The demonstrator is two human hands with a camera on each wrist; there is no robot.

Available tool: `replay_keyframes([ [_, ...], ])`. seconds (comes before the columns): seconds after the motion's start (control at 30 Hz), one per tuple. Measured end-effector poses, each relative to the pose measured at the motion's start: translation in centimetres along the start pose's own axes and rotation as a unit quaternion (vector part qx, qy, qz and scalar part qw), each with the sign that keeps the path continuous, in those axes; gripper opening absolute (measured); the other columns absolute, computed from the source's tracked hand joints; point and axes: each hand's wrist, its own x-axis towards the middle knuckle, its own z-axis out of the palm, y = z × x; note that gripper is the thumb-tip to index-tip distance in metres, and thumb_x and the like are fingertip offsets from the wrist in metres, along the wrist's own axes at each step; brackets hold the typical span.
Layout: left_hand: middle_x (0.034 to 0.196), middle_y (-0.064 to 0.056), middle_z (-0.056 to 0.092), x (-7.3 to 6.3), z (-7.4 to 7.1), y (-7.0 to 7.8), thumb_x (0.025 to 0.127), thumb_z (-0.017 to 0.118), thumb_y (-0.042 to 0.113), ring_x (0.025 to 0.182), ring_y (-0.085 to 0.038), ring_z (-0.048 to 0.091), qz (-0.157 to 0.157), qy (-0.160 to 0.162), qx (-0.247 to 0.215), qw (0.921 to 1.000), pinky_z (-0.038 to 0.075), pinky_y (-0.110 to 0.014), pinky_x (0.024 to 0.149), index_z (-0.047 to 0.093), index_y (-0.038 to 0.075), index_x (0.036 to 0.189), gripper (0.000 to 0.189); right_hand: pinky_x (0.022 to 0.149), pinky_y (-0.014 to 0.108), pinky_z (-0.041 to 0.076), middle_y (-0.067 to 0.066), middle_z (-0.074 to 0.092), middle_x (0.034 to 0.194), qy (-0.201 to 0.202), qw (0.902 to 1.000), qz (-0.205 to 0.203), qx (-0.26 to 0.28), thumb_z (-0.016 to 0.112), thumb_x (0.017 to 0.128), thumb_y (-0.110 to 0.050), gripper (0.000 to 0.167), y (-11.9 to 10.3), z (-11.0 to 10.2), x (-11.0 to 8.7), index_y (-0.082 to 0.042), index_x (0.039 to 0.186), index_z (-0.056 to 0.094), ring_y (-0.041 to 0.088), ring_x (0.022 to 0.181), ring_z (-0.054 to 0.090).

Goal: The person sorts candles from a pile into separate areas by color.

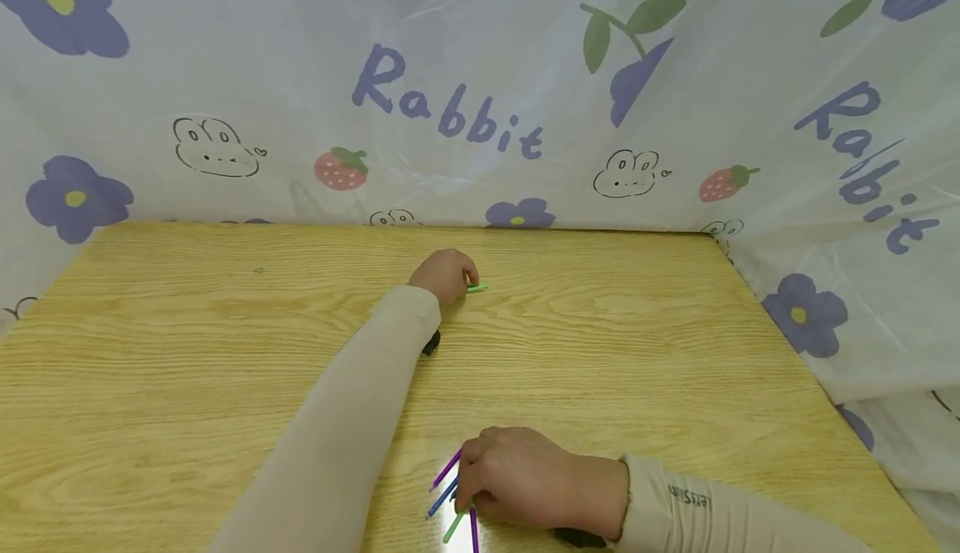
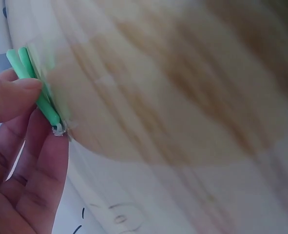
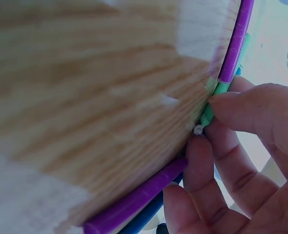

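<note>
At the far middle of the table, my left hand [image 1: 446, 276] pinches thin green sticks [image 2: 47, 106] between thumb and fingers. Two green lengths show in the left wrist view, with a whitish crumpled bit at the lower end. Near the front edge, my right hand [image 1: 517, 474] reaches down over a small bunch of coloured sticks. Its thumb and fingertips pinch a green stick [image 3: 208, 113] with a small whitish tip. Around those fingers lie a purple stick [image 3: 139, 195], a blue stick [image 3: 144, 215] and another purple stick [image 3: 237, 41]. The fingers partly hide the bunch.
Both hands work on a wood-grain table [image 1: 637, 344]. A white printed sheet [image 1: 480, 27] hangs behind it and continues down the right side. Dark objects show under the left wrist and under the right wrist.
</note>
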Motion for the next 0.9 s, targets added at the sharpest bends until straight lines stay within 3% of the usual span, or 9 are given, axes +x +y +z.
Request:
replay_keyframes([
  [0.5,0.116,-0.011,0.066,-0.2,0.1,0.7,0.09,0.057,-0.009,0.111,-0.027,0.059,-0.002,0.002,0.018,0.9998,0.05,-0.038,0.091,0.074,0.006,0.104,0.027,0.071,0.004,0.036,-0.014,0.066,0.089,0.003,1.0,0.005,0.005,0.072,0.081,-0.005,0.022,-0.1,0.0,0.0,-0.024,0.089,0.078,-0.006,0.08,0.054],
  [0.9,0.113,-0.006,0.067,0.6,1.0,0.5,0.088,0.054,-0.011,0.107,-0.024,0.06,-0.005,0.027,0.025,0.9993,0.05,-0.038,0.089,0.075,0.008,0.093,0.029,0.072,0.004,0.037,-0.015,0.066,0.088,0.012,0.9999,-0.003,-0.005,0.074,0.08,-0.006,0.021,-0.1,0.0,-0.1,-0.025,0.088,0.078,-0.006,0.081,0.055],
])
